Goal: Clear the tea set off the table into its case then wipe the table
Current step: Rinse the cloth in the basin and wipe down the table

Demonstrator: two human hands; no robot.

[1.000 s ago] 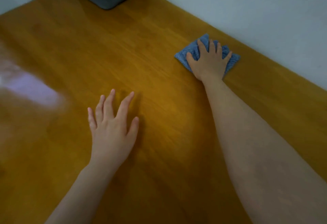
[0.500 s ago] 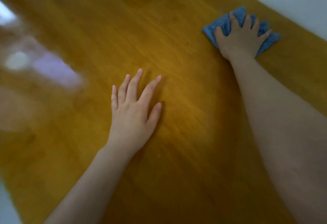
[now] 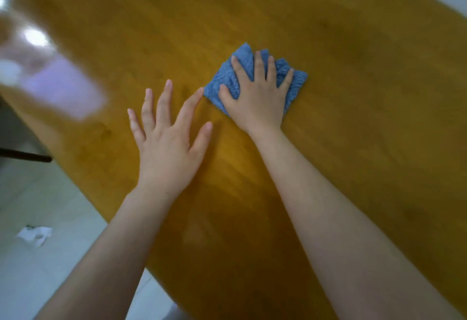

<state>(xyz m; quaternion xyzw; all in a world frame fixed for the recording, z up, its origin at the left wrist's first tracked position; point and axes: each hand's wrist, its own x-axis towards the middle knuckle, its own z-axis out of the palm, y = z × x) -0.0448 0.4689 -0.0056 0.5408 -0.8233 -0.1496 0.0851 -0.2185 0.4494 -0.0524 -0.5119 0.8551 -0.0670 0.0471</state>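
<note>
Pressing flat, fingers spread, the right hand pins the folded blue cloth to the wooden table; no pinch, palm down on top of it. Cloth now sits mid-table, just beside the left hand's index fingertip. Half a second ago the cloth was far out by the wall edge, well apart from the left hand, so the stroke has swept inward toward the body. Left hand is open, fingers splayed, resting flat on the wood, holding nothing.

Judgement: wiping stage well under way; no tea set on the visible tabletop, so clearing looks done.

Hidden or unclear: the case is out of frame now. Glare washes out the surface left of the left hand. Cloth's underside and the table's wetness cannot be told. A pale crumpled scrap lies on the floor, unidentifiable.
</note>
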